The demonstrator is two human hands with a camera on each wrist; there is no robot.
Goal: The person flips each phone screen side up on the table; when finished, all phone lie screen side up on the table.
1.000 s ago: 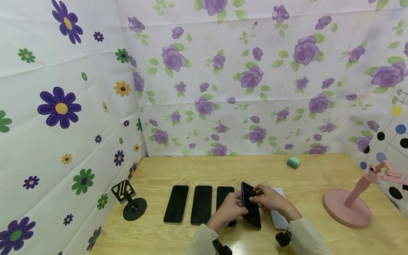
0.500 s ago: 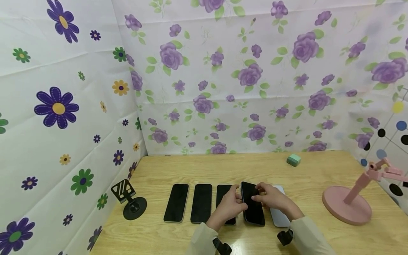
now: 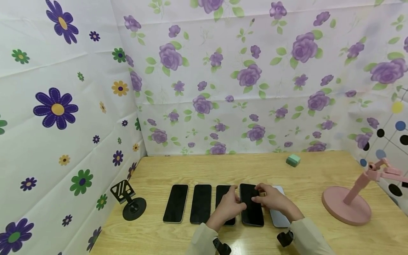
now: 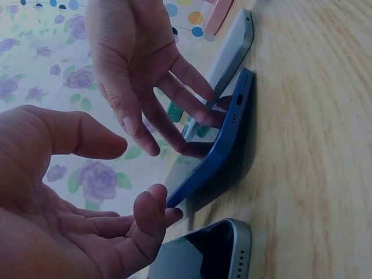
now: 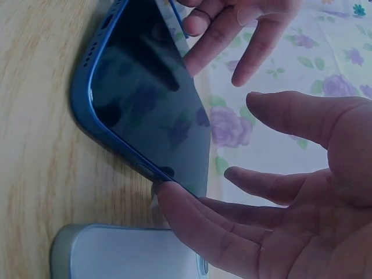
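Note:
A smartphone point(image 3: 251, 214) with a black screen and blue edge point(image 4: 224, 139) lies face up on the wooden table, between both hands. At its left long side is my left hand point(image 3: 227, 207); fingertips touch that edge while the thumb is lifted away. Along the opposite side, my right hand point(image 3: 275, 201) has its lower fingers against the edge point(image 5: 139, 165), thumb raised over the screen. Beneath the left hand, another black-screened phone point(image 3: 222, 194) is partly covered. A pale silver phone point(image 3: 279, 219) lies close to the right hand, partly hidden by it.
Two more dark-screened phones point(image 3: 176, 203) continue the row leftward. A black folding stand point(image 3: 134, 209) is at the far left, and a pink stand point(image 3: 345, 205) with a round base at the right. Toward the back sits a small green block point(image 3: 293, 160). Flowered sheets point(image 3: 197, 81) enclose the table.
The blue-edged phone was tilted up between the hands and has come down flat, in line with the row. The fingers have loosened from it, and the thumbs are off its edges.

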